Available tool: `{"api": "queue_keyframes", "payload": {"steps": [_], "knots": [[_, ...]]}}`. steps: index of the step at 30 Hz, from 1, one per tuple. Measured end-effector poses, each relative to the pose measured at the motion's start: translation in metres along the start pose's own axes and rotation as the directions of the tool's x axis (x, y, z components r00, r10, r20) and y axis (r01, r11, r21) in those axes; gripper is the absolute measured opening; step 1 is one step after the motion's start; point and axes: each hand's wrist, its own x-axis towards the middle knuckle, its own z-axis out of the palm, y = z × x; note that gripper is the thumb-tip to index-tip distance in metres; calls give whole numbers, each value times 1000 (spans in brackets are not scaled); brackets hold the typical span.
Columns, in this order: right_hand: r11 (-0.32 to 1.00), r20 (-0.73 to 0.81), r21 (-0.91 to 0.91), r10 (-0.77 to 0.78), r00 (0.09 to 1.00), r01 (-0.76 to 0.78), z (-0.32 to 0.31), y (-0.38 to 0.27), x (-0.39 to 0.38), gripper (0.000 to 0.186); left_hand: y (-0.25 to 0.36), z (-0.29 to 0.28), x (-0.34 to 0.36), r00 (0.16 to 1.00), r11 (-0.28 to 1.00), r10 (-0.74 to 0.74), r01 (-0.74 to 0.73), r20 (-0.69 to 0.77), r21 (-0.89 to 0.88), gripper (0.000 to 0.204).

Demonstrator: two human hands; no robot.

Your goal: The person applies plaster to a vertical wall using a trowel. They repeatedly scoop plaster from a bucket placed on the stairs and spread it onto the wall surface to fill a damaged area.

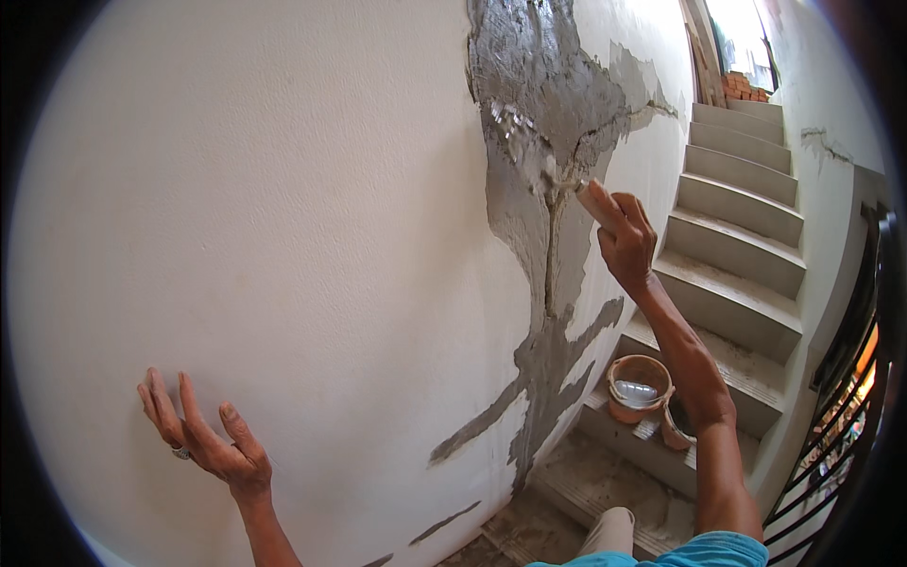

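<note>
Trowel [535,157], blurred, at the grey patch [557,71]; right grip [626,231] closed round its near end, presumably to steer it. Left of the patch, left grip [215,449] spread, perhaps for balance; wall [331,236] contact unclear. Right of the patch's lower part, bucket [625,412] on stairs [735,227], likely for reach.

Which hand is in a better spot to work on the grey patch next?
Probably the right hand: it grips a tool with a shiny, blurred blade, right at the grey patch. The left hand is open, without a tool, farther left by plain white wall.
</note>
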Motion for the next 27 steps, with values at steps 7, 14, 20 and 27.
{"api": "queue_keyframes", "payload": {"steps": [7,14,20,27], "knots": [[998,-98,20,63,993,-61,26,-10,80,81,1,-2,3,1000,1000,-9,9,-8,-7,48],[998,-12,-40,-52,999,52,22,2,55,80,3,-1,3,1000,1000,-13,13,-10,-6,47],[999,56,-35,-25,998,27,-6,4,22,81,3,-1,3,1000,1000,-18,18,-8,4,48],[993,-92,51,110,990,-105,24,6,95,80,6,-1,3,999,999,-47,47,-13,-23,47]]}}
